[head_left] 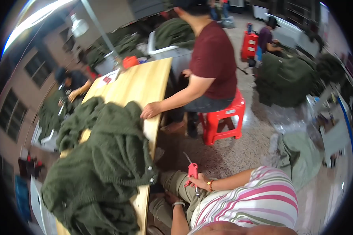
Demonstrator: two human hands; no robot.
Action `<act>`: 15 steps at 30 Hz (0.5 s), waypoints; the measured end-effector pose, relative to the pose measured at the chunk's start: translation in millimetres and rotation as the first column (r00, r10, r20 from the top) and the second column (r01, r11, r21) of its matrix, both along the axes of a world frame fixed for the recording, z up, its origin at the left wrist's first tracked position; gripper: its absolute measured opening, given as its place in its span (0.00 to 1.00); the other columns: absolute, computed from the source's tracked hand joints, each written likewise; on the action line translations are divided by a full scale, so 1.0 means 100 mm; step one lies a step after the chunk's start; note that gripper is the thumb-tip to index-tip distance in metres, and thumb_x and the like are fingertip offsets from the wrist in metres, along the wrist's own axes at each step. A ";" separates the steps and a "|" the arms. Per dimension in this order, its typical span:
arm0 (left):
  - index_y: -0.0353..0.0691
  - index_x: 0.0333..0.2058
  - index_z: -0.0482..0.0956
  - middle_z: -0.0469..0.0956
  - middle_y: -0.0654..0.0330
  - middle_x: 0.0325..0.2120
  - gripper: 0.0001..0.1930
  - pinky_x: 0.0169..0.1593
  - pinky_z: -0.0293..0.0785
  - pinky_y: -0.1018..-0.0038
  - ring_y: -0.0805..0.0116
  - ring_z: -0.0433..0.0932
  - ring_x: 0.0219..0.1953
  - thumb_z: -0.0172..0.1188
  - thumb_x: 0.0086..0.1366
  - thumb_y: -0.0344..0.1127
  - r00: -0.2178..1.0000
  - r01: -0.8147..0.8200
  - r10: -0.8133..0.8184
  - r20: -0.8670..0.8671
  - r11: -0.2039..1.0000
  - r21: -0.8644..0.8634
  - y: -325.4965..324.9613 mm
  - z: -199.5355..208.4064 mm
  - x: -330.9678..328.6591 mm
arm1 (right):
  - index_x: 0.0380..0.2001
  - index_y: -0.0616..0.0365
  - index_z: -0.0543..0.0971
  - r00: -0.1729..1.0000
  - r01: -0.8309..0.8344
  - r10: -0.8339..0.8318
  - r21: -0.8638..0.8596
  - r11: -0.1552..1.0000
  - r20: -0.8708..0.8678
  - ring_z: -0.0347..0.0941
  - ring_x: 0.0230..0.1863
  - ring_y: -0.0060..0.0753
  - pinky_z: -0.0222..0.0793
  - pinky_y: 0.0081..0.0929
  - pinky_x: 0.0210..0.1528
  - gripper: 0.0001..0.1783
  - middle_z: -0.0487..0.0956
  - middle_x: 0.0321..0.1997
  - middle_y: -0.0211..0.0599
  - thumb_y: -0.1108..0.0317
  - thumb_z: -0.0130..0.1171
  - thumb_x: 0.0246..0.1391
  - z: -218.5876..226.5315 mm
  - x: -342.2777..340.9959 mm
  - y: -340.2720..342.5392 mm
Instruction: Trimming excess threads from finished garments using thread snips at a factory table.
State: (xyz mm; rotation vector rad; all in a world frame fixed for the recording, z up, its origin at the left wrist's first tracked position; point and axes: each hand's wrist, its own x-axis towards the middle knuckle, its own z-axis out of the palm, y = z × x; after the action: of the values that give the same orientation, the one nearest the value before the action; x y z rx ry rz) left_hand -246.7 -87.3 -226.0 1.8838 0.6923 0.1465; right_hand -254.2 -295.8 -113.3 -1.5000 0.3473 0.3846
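My right hand [200,181], with a beaded bracelet at the wrist, is closed around a pink-red air blow gun [192,171] above my lap. The thin nozzle points up and away, and a hose runs from its lower end. My left hand [171,198], wearing a pale bracelet, is low on my lap against my khaki trousers [175,181]; its fingers are mostly hidden. To the left, dark green knitted garments [106,160] lie heaped on the wooden table [149,84], their near edge showing small shiny buttons [151,174]. Neither hand touches them.
Across the table corner, a person in a maroon shirt [217,58] sits on a red stool [225,117], one hand on the table edge. Another person [72,86] works at the far left. More green garments [286,78] are piled at right, beside plastic sheeting [286,117].
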 end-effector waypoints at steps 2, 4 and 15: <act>0.25 0.41 0.74 0.72 0.33 0.43 0.29 0.48 0.66 0.59 0.37 0.69 0.47 0.44 0.67 0.53 0.998 -0.051 0.046 0.044 0.991 0.121 -0.07 -0.02 0.00 | 0.39 0.59 0.76 0.999 0.038 -0.039 0.088 0.995 0.008 0.76 0.27 0.18 0.72 0.20 0.25 0.17 0.82 0.33 0.32 0.55 0.53 0.57 0.14 -0.01 -0.01; 0.25 0.40 0.74 0.72 0.31 0.41 0.30 0.47 0.66 0.58 0.36 0.69 0.46 0.45 0.66 0.54 0.998 -0.048 0.042 0.040 0.989 0.139 -0.14 0.02 0.03 | 0.40 0.59 0.76 0.998 0.064 -0.063 0.091 0.994 -0.014 0.76 0.27 0.18 0.72 0.20 0.24 0.17 0.82 0.33 0.32 0.56 0.54 0.57 0.21 -0.02 -0.06; 0.33 0.43 0.77 0.75 0.38 0.39 0.32 0.46 0.67 0.57 0.39 0.72 0.43 0.40 0.64 0.59 0.996 -0.065 0.078 -0.039 0.964 0.259 -0.09 -0.04 -0.04 | 0.36 0.58 0.76 0.989 0.146 -0.139 0.254 0.956 -0.046 0.73 0.19 0.21 0.69 0.19 0.18 0.14 0.81 0.33 0.37 0.58 0.55 0.56 0.28 0.05 -0.02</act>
State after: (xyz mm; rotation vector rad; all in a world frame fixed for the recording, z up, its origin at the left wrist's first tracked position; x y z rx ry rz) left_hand -250.8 -96.0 -229.8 2.1172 0.8064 0.2475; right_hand -249.4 -298.0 -85.4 -1.2095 0.4095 0.3230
